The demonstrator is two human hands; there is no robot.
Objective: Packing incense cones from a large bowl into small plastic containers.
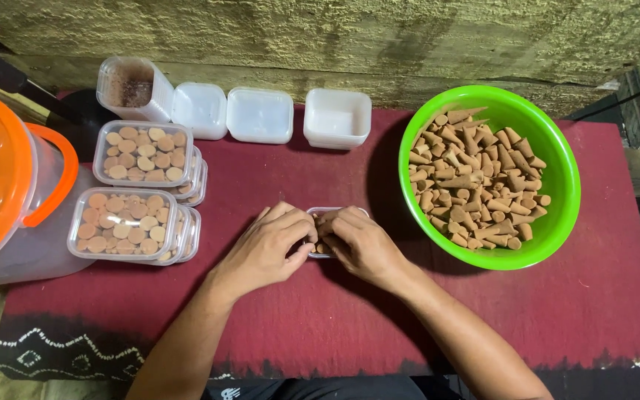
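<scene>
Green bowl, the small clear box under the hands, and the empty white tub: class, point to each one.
Green bowl point(566, 159): head view, right inner wall.
Small clear box point(315, 211): head view, top-left rim between the hands.
Empty white tub point(336, 117): head view, its inside floor.

Before you, the red-covered table point(275, 318) carries a green bowl point(566, 185) of cones, filled clear boxes point(124, 224), empty white tubs point(261, 115) and an orange-lidded jug point(9, 192).

open red cloth point(275, 170) ahead, green bowl point(566, 174) right, filled boxes point(142, 154) left
</scene>
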